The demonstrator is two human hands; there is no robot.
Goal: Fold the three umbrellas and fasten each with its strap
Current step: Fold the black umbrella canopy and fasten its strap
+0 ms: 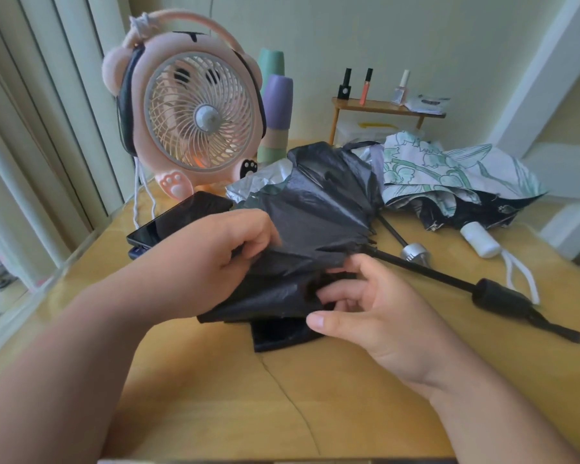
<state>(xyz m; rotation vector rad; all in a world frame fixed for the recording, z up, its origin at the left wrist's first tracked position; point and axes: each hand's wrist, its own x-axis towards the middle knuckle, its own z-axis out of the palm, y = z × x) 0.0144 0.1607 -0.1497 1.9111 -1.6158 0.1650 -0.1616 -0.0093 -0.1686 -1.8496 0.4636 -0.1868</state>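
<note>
A black umbrella [318, 209] lies unfolded and crumpled across the middle of the wooden table [215, 396], its black shaft and handle [503, 296] pointing right. My left hand [208, 259] pinches a fold of its black canopy from the left. My right hand [365, 313] has its fingers curled into the fabric near the ribs. Behind it lies a silver-lined umbrella [265, 185] with a metal handle [416, 254]. At the back right a floral white and green umbrella [449, 172] lies loose, its white handle [481, 242] toward me.
A pink bear-shaped fan [195, 122] stands at the back left with a dark phone [178, 219] in front of it. Stacked pastel cups [277, 105] and a small wooden shelf [385, 107] with cosmetic bottles stand behind. A wall corner rises at right.
</note>
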